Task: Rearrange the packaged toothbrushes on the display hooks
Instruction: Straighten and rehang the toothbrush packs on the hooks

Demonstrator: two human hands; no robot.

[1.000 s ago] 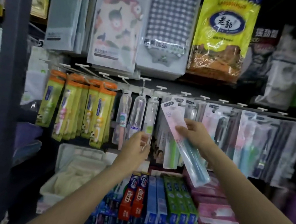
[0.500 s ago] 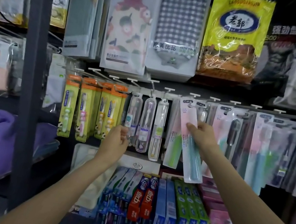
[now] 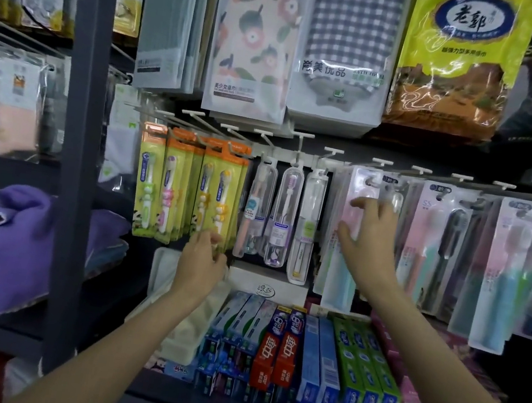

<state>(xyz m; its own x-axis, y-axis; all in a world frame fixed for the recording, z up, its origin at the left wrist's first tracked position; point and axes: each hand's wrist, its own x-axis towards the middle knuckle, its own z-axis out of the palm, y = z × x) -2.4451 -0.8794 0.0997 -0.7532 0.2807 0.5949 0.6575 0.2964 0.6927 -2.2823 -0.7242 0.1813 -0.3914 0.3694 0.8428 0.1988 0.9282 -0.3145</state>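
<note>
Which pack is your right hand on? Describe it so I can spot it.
Find the hook row under the checked towel pack. Right of three clear tube cases hangs a long pink pack under the right hand. It is frontmost and turns teal at the bottom.

I saw orange-topped yellow-green toothbrush cards (image 3: 170, 187) beside three clear toothbrush cases (image 3: 284, 218). The pack (image 3: 351, 234) under my right hand (image 3: 367, 244) was pale pink above, light blue below. Above hung a grey-and-white checked towel pack (image 3: 349, 41), a floral one (image 3: 253, 44) and a bright yellow bag (image 3: 457, 64). Red, blue and green toothpaste boxes (image 3: 310, 356) stood below, a purple towel (image 3: 20, 244) at left.
</note>
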